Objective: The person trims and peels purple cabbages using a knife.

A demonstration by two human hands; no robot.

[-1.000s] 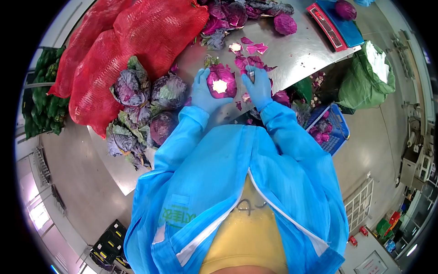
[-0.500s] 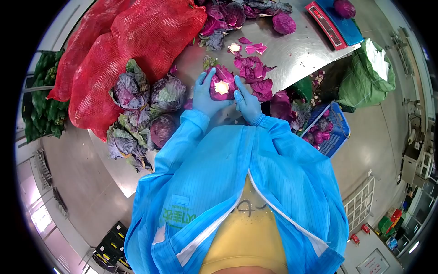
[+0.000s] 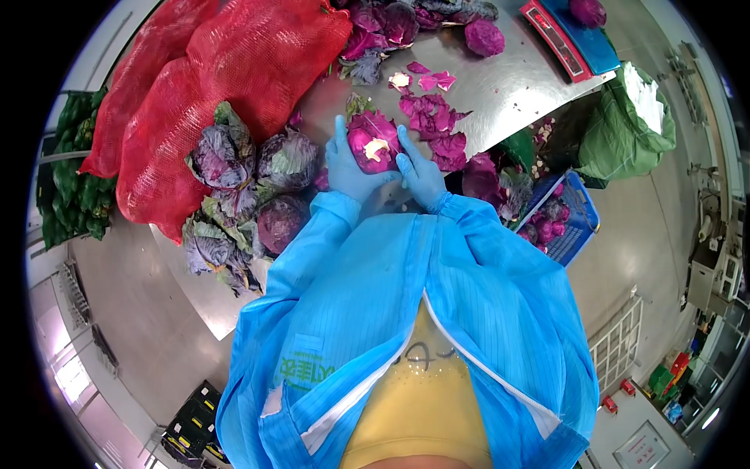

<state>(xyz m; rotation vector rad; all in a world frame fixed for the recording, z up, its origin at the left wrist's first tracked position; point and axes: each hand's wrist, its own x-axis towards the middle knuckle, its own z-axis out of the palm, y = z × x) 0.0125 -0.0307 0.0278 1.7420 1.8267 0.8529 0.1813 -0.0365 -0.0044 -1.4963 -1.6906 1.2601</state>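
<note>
A red cabbage point(image 3: 364, 140) with its pale cut stem facing up sits between my two blue-gloved hands, over the metal table. My left hand point(image 3: 350, 170) cups its left side, fingers stretched along it and the thumb below. Against its right edge rests my right hand point(image 3: 423, 178), with the fingers and thumb bent about that side. Loose purple leaves point(image 3: 431, 116) lie just beyond my right hand. A cut stem piece point(image 3: 399, 80) is farther back on the table. Left of my left hand are several untrimmed cabbages point(image 3: 287, 160) with outer leaves.
Red mesh sacks point(image 3: 234, 74) fill the table's left back. More cabbages point(image 3: 484, 38) lie at the back, near a red and blue scale point(image 3: 564, 43). To the right are a blue basket point(image 3: 580, 223) of small purple vegetables and a green sack point(image 3: 625, 141).
The cabbage has turned slightly between my hands, and its pale stem now looks more irregular. My left fingers have straightened a little. The surroundings have barely shifted.
</note>
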